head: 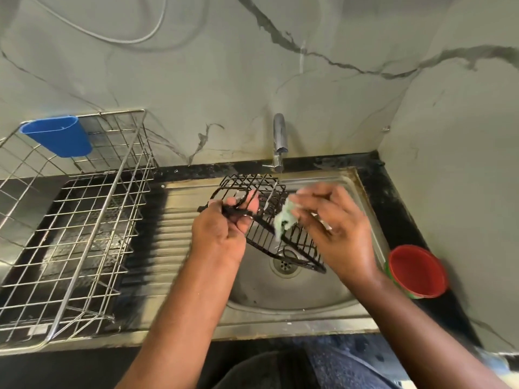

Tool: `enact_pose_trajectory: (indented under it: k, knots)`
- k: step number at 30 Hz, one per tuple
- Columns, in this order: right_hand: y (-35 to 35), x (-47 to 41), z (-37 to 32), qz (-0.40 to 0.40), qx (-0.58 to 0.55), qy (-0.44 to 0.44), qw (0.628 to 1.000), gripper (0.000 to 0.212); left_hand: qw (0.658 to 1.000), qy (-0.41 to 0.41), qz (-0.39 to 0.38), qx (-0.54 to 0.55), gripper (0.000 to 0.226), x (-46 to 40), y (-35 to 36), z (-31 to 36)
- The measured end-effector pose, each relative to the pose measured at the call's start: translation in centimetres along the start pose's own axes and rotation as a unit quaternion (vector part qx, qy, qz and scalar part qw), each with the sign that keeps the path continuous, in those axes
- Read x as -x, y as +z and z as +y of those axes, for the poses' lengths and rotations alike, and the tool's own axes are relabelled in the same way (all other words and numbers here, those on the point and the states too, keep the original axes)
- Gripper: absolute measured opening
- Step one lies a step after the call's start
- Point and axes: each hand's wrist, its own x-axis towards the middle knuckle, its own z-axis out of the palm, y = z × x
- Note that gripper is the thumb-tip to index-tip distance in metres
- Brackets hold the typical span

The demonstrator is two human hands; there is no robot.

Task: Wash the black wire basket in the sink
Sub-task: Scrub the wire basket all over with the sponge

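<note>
A black wire basket [262, 217] hangs tilted over the round steel sink bowl [280, 293], its lower corner near the drain [285, 265]. My left hand [222, 228] grips the basket's left rim, fingers curled round the wires. My right hand [334, 220] is blurred and holds a pale green scrub pad [285, 220] against the basket's wires. The tap [280, 141] stands just behind the basket, with a thin stream of water falling from it.
A large steel wire dish rack [84, 220] sits on the left, with a blue plastic holder [60, 138] hung on its back edge. A red tub [417, 272] stands on the black counter right of the sink. The ribbed drainboard [174, 234] lies between rack and bowl.
</note>
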Motion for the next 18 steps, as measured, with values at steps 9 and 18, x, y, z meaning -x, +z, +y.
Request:
enact_pose_trajectory:
  k: [9, 18]
  knots:
    - [2.6, -0.4, 0.2, -0.044, 0.071, -0.007, 0.996, 0.034, 0.997, 0.019, -0.033, 0.063, 0.023, 0.5, 0.5, -0.7]
    - [1.7, 1.4, 3.2, -0.031, 0.104, -0.004, 0.994, 0.031, 0.988, -0.007, -0.017, 0.154, 0.033, -0.1, -0.6, -0.7]
